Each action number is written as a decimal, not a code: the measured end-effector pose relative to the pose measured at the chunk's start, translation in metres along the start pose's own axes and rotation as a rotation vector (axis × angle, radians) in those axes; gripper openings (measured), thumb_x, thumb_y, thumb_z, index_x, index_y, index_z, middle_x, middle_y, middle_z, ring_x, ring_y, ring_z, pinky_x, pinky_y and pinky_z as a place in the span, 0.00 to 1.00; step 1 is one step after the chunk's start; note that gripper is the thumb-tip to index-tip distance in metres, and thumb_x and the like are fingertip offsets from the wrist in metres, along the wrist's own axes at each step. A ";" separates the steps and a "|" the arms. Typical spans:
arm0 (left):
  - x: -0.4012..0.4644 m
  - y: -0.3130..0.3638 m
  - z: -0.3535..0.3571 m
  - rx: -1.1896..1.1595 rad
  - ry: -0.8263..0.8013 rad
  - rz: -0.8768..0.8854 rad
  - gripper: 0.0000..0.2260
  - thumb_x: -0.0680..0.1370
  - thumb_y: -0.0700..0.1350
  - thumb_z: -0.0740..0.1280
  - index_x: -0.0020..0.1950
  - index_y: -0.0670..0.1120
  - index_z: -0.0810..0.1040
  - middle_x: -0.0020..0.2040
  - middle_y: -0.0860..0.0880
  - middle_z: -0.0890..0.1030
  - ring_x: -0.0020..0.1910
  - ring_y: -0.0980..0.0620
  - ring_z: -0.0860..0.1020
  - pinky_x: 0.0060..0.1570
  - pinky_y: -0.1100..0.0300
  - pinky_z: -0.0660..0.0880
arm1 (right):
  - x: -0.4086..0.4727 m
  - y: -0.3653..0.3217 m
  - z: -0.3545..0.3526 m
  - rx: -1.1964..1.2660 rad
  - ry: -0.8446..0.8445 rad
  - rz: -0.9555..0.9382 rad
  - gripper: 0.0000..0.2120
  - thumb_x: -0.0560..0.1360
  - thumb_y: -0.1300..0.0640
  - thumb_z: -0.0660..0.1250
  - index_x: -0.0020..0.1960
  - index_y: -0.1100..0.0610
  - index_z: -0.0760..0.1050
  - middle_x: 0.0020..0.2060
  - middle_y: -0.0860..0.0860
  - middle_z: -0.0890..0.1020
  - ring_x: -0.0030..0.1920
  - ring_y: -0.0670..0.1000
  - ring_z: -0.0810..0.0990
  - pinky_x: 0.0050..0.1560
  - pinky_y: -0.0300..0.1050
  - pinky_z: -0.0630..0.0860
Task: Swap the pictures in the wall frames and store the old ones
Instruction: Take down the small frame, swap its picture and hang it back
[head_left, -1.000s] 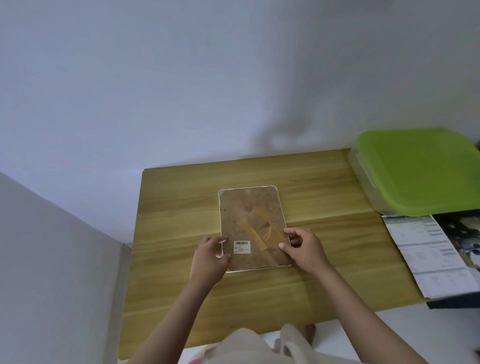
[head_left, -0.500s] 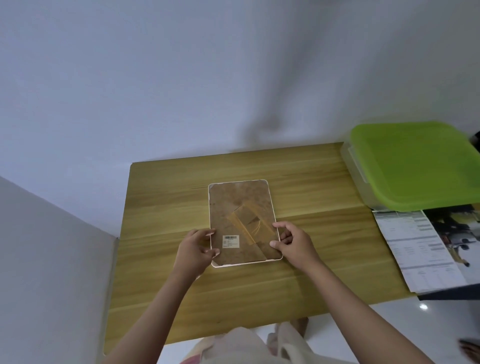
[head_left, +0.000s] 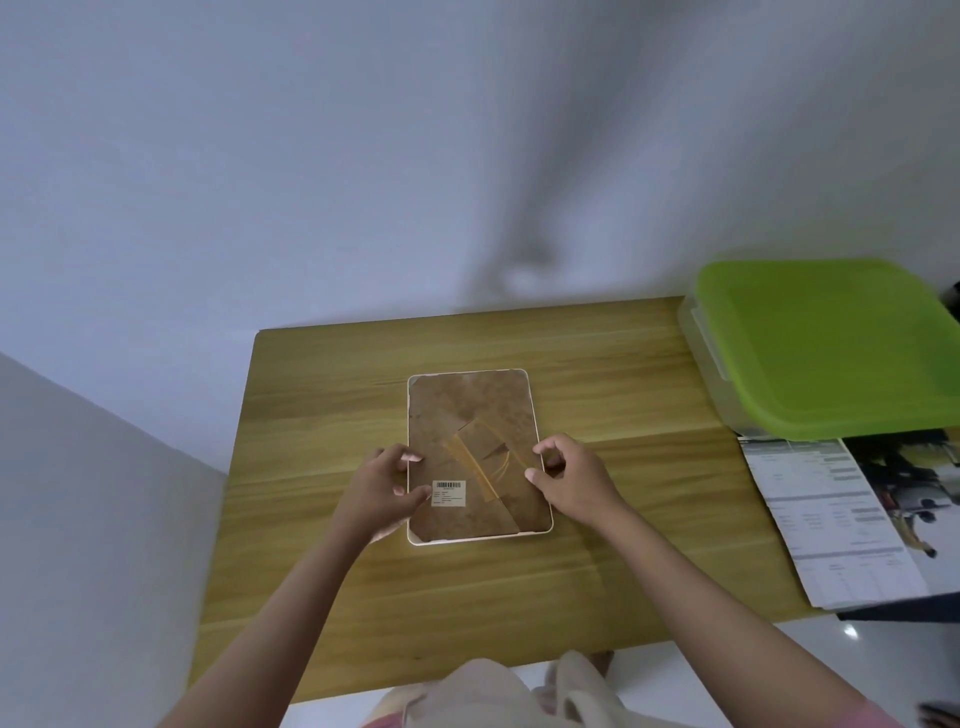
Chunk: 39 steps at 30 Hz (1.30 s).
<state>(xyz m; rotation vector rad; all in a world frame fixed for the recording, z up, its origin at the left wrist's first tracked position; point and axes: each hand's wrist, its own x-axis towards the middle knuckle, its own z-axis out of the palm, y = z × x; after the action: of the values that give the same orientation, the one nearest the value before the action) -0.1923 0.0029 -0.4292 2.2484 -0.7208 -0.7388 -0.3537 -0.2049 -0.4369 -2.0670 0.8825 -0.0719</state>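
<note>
Picture frame (head_left: 475, 457): face down at centre of frame on wooden table (head_left: 597, 582), brown backing board upward, thin white border visible on all four sides. Long axis runs from lower to upper picture. Folded stand flap of the same brown board lies flat on the backing, right of centre. Small white barcode label (head_left: 449, 492) stuck on the backing, lower left part.

Left hand (head_left: 376, 493): at the left edge of the picture frame, centre-left of picture. Fingers curled, fingertips (head_left: 413, 458) touching the white border and the edge of the backing; thumb near the barcode label. Appears clamped lightly on the frame edge.

Right hand (head_left: 574, 480): at the right edge of the picture frame, centre-right of picture. Fingers curled, thumb tip in contact with the edge near the stand flap. Grip on the edge not fully visible; contact confirmed, pinch probable.

Storage box with green lid (head_left: 831, 348): upper right of picture, on the far right corner of the table, lid closed, well apart from the picture frame.

Printed sheets (head_left: 836, 519): right side of picture, just below the storage box, overhanging the table's right edge; text too small to read.

Pale wall fills the upper half of picture. Light clothing visible at bottom centre.
</note>
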 end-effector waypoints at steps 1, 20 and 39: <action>0.005 0.002 -0.001 0.004 0.009 -0.002 0.18 0.71 0.44 0.73 0.59 0.47 0.75 0.54 0.46 0.73 0.41 0.48 0.79 0.44 0.59 0.74 | 0.006 -0.003 -0.001 -0.009 0.003 -0.013 0.14 0.70 0.56 0.72 0.55 0.54 0.75 0.47 0.53 0.77 0.45 0.50 0.74 0.48 0.39 0.69; 0.065 0.013 -0.001 0.081 0.025 -0.107 0.29 0.74 0.47 0.69 0.73 0.52 0.63 0.56 0.44 0.69 0.48 0.49 0.75 0.55 0.58 0.70 | 0.069 -0.033 -0.006 -0.233 -0.138 0.038 0.27 0.78 0.54 0.61 0.74 0.47 0.58 0.66 0.58 0.68 0.62 0.57 0.73 0.62 0.48 0.69; 0.007 0.076 -0.042 -0.634 0.098 0.216 0.28 0.66 0.42 0.74 0.63 0.62 0.75 0.61 0.57 0.79 0.49 0.56 0.78 0.50 0.62 0.76 | 0.050 -0.078 -0.052 0.500 0.395 -0.197 0.23 0.77 0.61 0.64 0.65 0.39 0.69 0.57 0.45 0.78 0.52 0.47 0.78 0.56 0.46 0.74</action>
<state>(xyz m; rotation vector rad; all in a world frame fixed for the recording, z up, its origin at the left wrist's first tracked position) -0.1815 -0.0332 -0.3509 1.5924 -0.5686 -0.6342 -0.2909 -0.2422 -0.3605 -1.6787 0.7867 -0.7528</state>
